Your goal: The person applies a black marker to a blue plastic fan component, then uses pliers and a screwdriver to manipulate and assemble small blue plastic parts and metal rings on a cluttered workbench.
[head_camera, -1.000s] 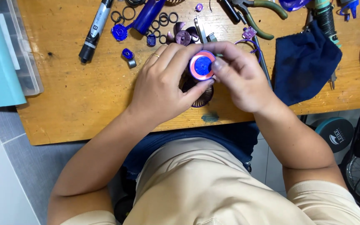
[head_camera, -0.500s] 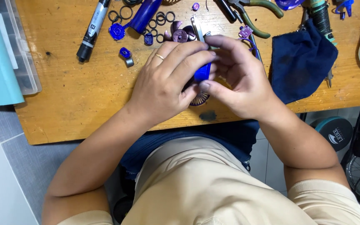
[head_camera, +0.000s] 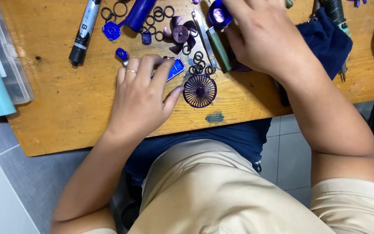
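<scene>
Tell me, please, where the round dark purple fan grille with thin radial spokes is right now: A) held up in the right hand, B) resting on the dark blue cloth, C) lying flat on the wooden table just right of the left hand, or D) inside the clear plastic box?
C: the round dark purple fan grille lies flat on the wooden table, just right of the left hand and near its thumb, apart from the dark blue cloth.

You sit at a worn, scratched wooden tabletop (head_camera: pixel 66 112) with a bluish paint stain near its front edge. Below it you see a grey tiled floor (head_camera: pixel 18 160) in even light.
</scene>
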